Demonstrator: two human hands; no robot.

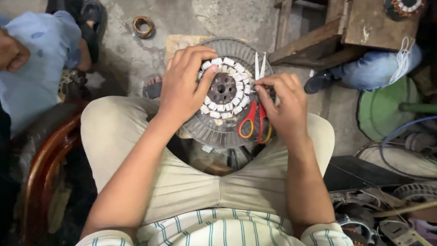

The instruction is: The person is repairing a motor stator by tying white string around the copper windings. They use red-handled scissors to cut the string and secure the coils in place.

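Now | left hand (184, 84) grips round grey stator (223, 91) | right hand (282, 107) pinches its white-wrapped ring, red-handled scissors (256, 116) beneath

Left hand (184, 84) on round stator (225, 93), right hand (282, 105) pinching scissors (256, 119)
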